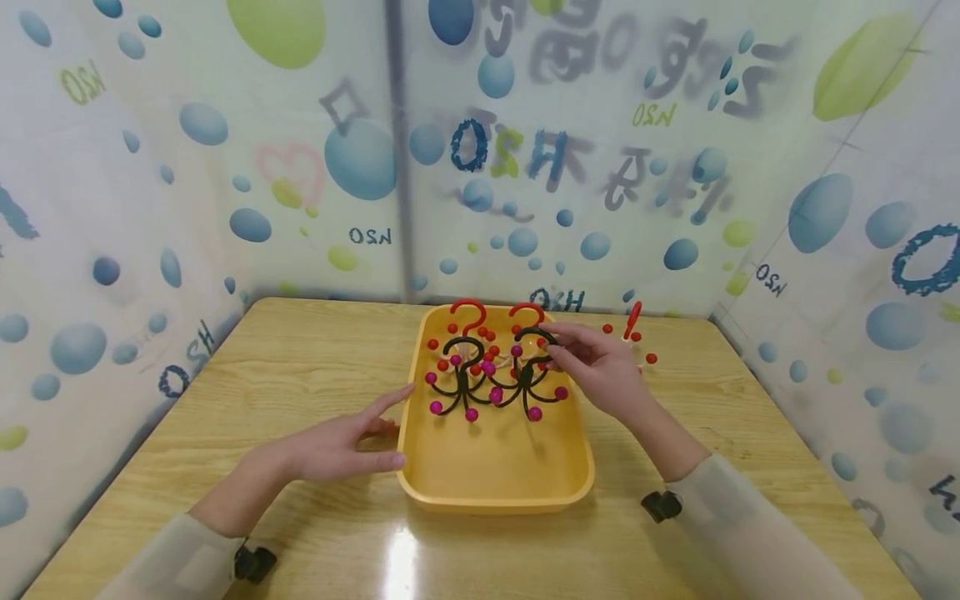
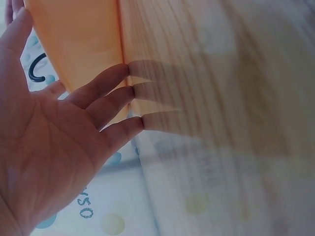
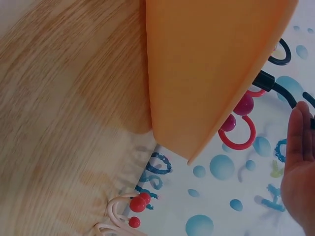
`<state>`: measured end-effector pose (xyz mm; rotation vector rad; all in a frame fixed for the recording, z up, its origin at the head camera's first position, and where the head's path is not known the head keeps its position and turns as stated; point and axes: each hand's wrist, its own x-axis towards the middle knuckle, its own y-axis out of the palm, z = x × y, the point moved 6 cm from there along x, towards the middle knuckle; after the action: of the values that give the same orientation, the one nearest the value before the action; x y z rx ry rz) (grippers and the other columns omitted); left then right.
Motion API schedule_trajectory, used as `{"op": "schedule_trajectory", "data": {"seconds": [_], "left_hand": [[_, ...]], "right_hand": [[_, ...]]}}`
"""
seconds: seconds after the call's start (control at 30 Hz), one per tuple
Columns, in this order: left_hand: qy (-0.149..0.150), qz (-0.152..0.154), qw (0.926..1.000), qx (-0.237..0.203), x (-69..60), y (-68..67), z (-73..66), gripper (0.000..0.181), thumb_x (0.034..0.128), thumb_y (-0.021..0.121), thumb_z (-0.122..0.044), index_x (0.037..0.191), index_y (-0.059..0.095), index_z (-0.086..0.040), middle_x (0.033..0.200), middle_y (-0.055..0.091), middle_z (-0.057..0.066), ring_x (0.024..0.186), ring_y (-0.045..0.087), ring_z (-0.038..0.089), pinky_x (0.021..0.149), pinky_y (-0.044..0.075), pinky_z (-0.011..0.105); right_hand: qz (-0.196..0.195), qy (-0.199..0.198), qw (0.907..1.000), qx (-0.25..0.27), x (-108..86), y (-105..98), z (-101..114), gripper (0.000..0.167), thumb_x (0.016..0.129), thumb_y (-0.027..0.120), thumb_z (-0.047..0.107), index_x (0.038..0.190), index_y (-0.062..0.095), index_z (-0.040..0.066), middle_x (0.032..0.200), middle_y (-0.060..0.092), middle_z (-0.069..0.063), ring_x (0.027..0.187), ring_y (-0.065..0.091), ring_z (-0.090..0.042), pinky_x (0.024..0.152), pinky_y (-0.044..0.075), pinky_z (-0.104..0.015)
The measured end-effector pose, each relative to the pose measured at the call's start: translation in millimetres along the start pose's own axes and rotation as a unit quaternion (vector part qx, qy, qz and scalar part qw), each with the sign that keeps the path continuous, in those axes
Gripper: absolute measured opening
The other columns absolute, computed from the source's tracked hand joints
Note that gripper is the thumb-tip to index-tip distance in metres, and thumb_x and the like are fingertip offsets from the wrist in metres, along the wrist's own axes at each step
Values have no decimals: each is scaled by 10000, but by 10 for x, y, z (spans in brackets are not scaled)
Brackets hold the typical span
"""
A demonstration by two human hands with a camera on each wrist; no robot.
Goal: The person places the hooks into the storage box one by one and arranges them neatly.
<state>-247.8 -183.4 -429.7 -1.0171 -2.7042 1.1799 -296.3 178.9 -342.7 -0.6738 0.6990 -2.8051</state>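
A yellow plastic basket [image 1: 495,467] stands on the table. Inside it, two black multi-arm hook hangers with magenta ball tips lie side by side, a left one [image 1: 462,383] and a right one [image 1: 526,377]. My right hand [image 1: 600,367] pinches the top hook of the right black hanger between thumb and fingers, above the basket's right rim. My left hand [image 1: 330,446] touches the basket's left side with thumb and index finger spread; its other fingers reach loosely toward the outer wall in the left wrist view. Behind the black hangers are two red-hooked hangers with red balls, partly hidden.
Another red-and-pale hanger with red ball tips [image 1: 634,321] lies on the wooden table [image 1: 300,358], right of the basket and partly behind my right hand. Patterned curtain walls [image 1: 300,233] border the table at the back and both sides.
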Motion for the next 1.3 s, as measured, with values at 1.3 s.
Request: {"op": "schedule_trajectory", "data": {"seconds": [1.3], "left_hand": [[14,-69,9999,78,-5,4,7,977,1051,690,-579,1777,73,-368,1612,588,207,1527,515,475,1235,371,744]], "right_hand": [[757,824,9937,-2,64,70,-436,345,1084,680,62,1422,740,88,1311,773,-258,1038,827,-344,926,670,-435]]}}
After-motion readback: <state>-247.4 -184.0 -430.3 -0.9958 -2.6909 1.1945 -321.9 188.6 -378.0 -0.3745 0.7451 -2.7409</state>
